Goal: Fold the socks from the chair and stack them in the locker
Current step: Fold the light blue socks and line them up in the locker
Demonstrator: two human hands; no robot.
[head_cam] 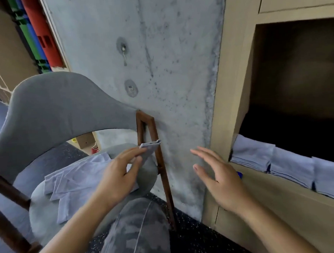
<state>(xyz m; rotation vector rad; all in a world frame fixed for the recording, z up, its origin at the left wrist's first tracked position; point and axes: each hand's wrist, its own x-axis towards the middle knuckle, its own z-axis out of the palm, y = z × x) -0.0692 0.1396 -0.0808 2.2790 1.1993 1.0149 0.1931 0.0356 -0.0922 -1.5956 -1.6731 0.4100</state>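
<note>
Several pale blue socks (75,177) lie loose on the grey seat of the chair (63,105). My left hand (118,174) pinches one pale blue sock (149,149) between thumb and fingers and lifts its end above the seat's right edge. My right hand (218,180) hovers to the right with fingers spread and straight, holding nothing, just left of the locker opening. Inside the wooden locker (229,107), folded socks (289,165) sit in a row of three stacks along the front edge.
A concrete pillar (149,68) stands behind the chair, between it and the locker. My knee in camouflage trousers (135,232) is below the hands. The chair's brown wooden leg (160,165) runs beside the pillar. Shelving with coloured items (37,32) is at the upper left.
</note>
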